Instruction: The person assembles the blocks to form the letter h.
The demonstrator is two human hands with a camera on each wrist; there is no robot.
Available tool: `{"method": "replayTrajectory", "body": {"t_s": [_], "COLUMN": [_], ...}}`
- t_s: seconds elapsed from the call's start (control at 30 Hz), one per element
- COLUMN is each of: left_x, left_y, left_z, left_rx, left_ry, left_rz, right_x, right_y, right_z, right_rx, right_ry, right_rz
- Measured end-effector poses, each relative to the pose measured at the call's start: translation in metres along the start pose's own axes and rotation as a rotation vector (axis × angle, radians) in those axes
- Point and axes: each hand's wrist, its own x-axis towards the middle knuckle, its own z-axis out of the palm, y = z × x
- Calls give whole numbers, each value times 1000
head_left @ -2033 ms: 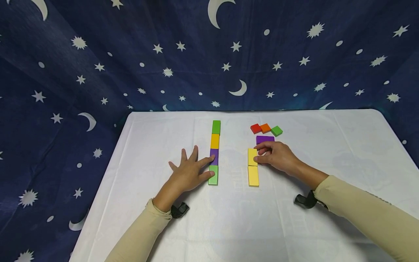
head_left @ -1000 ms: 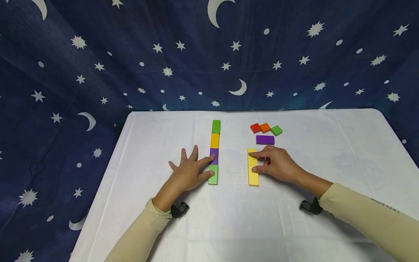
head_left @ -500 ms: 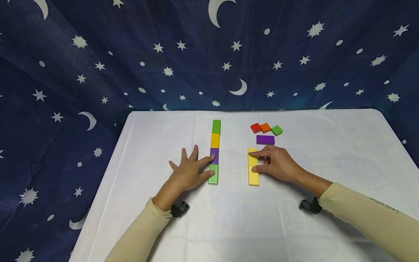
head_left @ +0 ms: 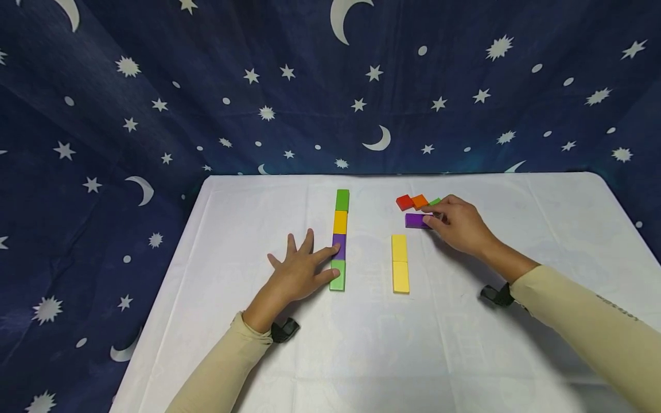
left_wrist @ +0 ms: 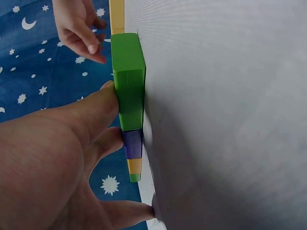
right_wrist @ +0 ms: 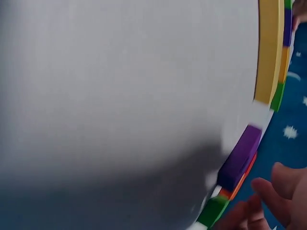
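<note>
A straight column of blocks stands left of the table's middle: dark green (head_left: 342, 200), orange-yellow (head_left: 340, 222), purple (head_left: 338, 240) and light green (head_left: 337, 284). My left hand (head_left: 294, 275) is spread, its thumb touching the light green block and its index finger the purple one. My right hand (head_left: 465, 228) is over a separate purple block (head_left: 414, 221), thumb and index finger apart near its right end. In the right wrist view that purple block (right_wrist: 238, 159) lies in front of the fingers; whether they touch it I cannot tell. The hand partly covers a small green block (head_left: 435, 202).
Two yellow blocks (head_left: 400, 264) lie end to end, parallel to the column on its right. Red (head_left: 404, 202) and orange (head_left: 419, 201) blocks lie behind the loose purple block. The white-covered table (head_left: 372, 344) meets a starry dark blue curtain (head_left: 310, 115) at its far edge.
My right hand has left the two yellow blocks and moved away and to the right, to the loose purple block. Before that it nudged the yellow blocks. My left hand stays in place.
</note>
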Motion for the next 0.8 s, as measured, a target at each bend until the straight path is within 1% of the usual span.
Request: {"method": "replayTrajectory", "body": {"t_s": [0.07,0.2,0.37,0.67,0.8], "left_x": [0,0,0,0,0], "left_y": [0,0,1,0,0], "left_z": [-1,-1,0,-1,-1], "left_rx": [1,4,9,6,4], "left_ry": [3,0,1,2,1], "left_rz": [2,-1,2,7,8], "right_x": [5,10,12,14,15], "right_y": [5,11,15,16,17], "right_z": [-2,-3,-1,-5,-6], "right_rx": [-36,-68,-62,57,100], "right_ry": [-33,-97,-121,-117,-145], "right_rz": [20,64,101,99,136]}}
